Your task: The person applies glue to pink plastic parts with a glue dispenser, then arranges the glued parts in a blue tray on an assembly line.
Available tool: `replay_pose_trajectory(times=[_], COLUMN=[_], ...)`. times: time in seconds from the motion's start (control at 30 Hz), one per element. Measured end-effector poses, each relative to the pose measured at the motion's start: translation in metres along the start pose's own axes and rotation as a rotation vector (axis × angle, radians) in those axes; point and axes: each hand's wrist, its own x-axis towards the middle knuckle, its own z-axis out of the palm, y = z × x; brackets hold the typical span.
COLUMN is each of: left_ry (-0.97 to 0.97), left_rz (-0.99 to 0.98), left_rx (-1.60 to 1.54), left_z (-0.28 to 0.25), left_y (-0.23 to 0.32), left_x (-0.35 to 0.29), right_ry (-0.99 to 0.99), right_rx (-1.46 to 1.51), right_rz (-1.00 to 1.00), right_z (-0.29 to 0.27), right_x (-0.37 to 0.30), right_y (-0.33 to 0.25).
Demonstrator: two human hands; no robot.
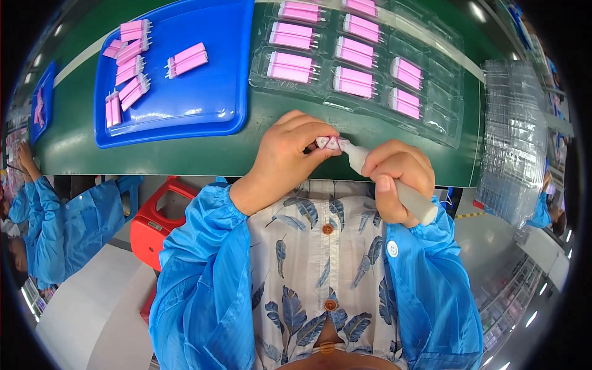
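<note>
Both our hands work at the near edge of the table (203, 160), our left hand (290, 147) pinching a pink piece (332, 143), our right hand (404, 172) wrapped round a white bottle (417, 203) aimed at its end, so we're probably dispensing and next need a gentle squeeze.

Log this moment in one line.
left hand: holds pink-and-white pieces | right hand: holds whitish bottle, nozzle close to them | ahead: blue tray, clear tray, both bearing pink parts

My sleeves (194, 219): glossy blue, gathered cuffs (223, 200).
My shirt (302, 256): pale, blue-grey leaf print (293, 308), brown buttons (327, 229).
My jacket (428, 302): blue, white button (392, 248) right.
</note>
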Motion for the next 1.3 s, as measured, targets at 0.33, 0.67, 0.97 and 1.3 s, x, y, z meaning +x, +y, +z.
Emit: replay_pose_trajectory(times=[0.33,0.67,0.97,1.3], left_ry=[-0.025,0.065,0.073,0.075], left_rz=[0.050,0.137,0.154,0.146], left_rx=[0.025,0.110,0.105,0.110], left_z=[-0.005,-0.002,-0.003,-0.001], left_y=[-0.001,-0.002,0.000,-0.002], left_x=[0.000,-0.015,-0.015,-0.023], right_ry=[-0.092,-0.043,-0.048,-0.048], right_rx=[0.054,-0.015,-0.016,-0.067], right_rz=[0.025,0.028,0.143,0.015], right_z=[0.003,0.006,0.016,0.014], right_x=[0.016,0.004,0.004,-0.006], right_y=[0.005,-0.014,-0.014,-0.026])
